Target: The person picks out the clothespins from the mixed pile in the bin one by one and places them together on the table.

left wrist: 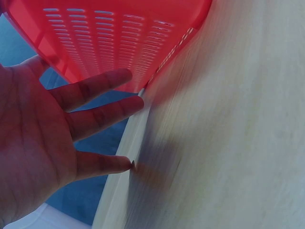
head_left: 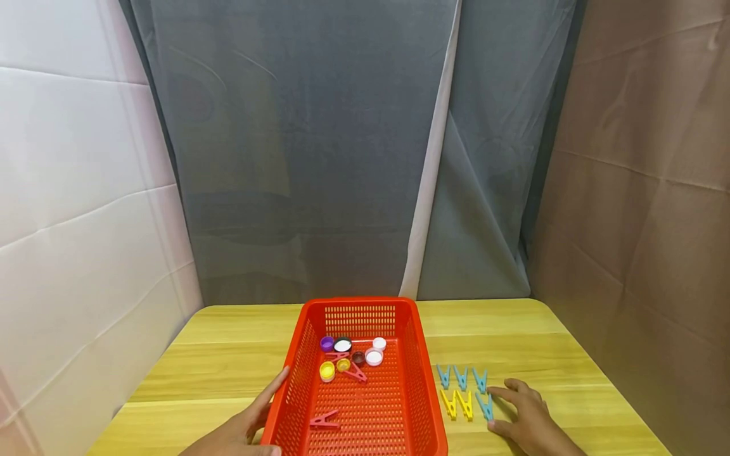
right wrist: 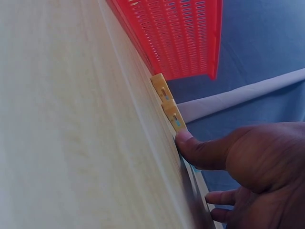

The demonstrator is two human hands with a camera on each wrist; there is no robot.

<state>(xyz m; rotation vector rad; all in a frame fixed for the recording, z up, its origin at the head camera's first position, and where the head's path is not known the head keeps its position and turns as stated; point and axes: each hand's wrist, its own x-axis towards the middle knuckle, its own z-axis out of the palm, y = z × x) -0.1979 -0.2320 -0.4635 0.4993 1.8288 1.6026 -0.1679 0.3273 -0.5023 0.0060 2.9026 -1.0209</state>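
Toward the right of the table, my right hand [head_left: 527,418] has its thumb and index finger at the two ends of a blue clothespin [head_left: 485,406], pinching it lengthwise close over the wood. Beside it lie two yellow clothespins [head_left: 448,404], and three more blue clothespins [head_left: 461,378] form a row behind them. My left hand [head_left: 245,421] rests against the left side of a red plastic basket [head_left: 430,405], its fingers spread and straight in the left wrist view. Inside the basket are pink-red clothespins [head_left: 325,420] and several round caps [head_left: 373,357] in white, yellow, purple and dark colours.
The basket stands on a wood-grain table [head_left: 228,342], near its front edge. Grey cloth [head_left: 313,158] hangs behind the table, with white cloth [head_left: 85,190] at the left and brown cloth [head_left: 644,190] at the right.
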